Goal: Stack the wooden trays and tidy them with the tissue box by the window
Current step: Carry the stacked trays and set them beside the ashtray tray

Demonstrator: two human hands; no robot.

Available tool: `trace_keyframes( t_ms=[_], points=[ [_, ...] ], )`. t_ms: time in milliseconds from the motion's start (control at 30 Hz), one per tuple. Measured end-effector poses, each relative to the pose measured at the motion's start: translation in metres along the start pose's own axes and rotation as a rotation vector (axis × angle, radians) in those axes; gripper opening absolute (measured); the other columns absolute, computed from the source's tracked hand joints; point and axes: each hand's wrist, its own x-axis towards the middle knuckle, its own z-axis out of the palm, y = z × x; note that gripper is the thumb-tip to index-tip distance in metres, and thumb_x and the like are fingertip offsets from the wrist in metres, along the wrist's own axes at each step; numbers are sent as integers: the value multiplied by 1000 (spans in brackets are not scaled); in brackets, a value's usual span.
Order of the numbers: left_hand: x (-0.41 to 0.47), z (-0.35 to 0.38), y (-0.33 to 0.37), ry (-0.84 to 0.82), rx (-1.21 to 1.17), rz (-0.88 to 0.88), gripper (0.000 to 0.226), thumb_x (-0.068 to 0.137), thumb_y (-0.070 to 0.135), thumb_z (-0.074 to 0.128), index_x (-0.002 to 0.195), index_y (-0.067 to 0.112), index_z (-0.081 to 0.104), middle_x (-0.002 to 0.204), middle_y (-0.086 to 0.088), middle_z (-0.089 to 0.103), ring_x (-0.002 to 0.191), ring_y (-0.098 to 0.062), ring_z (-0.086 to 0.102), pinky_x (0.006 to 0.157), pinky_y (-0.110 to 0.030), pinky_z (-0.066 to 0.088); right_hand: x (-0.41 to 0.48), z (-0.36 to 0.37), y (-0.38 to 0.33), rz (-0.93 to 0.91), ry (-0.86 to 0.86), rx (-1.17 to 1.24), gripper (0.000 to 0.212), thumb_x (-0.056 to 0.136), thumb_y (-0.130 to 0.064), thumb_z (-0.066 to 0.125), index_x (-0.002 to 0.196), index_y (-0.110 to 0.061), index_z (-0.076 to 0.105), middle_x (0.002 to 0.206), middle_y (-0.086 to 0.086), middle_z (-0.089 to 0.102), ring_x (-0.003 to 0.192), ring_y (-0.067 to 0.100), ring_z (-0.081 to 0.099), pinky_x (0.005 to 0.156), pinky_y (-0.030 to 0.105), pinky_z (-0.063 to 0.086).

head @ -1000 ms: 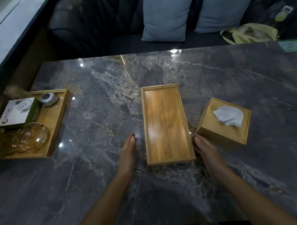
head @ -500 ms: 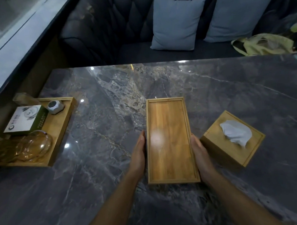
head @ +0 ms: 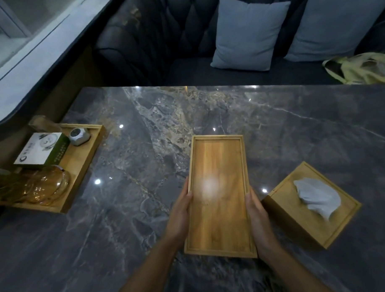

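Observation:
An empty long wooden tray (head: 218,184) lies lengthwise in the middle of the dark marble table. My left hand (head: 179,214) grips its left rim and my right hand (head: 258,217) grips its right rim, near the end closest to me. To its right stands a square wooden tissue box (head: 299,220) with a white tissue (head: 317,198) sticking out of the top. A second wooden tray (head: 79,169) sits at the table's left edge below the window sill, and it holds several items.
The left tray carries a white and green carton (head: 42,151), a small grey gadget (head: 79,136) and an amber glass teapot (head: 45,186). A dark sofa with two pale blue cushions (head: 246,32) runs behind the table. A yellow bag (head: 359,68) lies on the seat at right.
Both hands went from resting beside the middle tray to gripping its long rims. The view has tilted up, showing more of the sofa and window sill.

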Motion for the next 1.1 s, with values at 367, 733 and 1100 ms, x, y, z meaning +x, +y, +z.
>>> trace_keyframes(
  t_ms=[367, 733, 1100],
  points=[
    [-21, -42, 12, 188, 26, 4, 37, 98, 22, 31, 130, 40, 36, 120, 20, 52, 96, 13, 57, 75, -8, 49, 3, 50, -2, 39, -75, -93, 59, 87, -53, 36, 141, -29, 33, 136, -5, 45, 115, 13, 48, 97, 33, 41],
    [-22, -156, 45, 175, 120, -5, 33, 95, 30, 37, 107, 56, 51, 105, 30, 61, 94, 16, 58, 69, -4, 48, 19, 175, 22, -7, -36, -68, 45, 96, -26, 38, 140, -21, 32, 134, -6, 41, 118, 9, 42, 91, 20, 38],
    [17, -245, 86, 196, 302, -13, 46, 96, 20, 35, 141, 30, 27, 145, -3, 38, 126, -17, 40, 112, -42, 31, 48, 272, 12, -70, 11, -143, 49, 94, -39, 39, 141, -25, 32, 141, 3, 46, 125, 22, 46, 108, 50, 35]
  ],
)
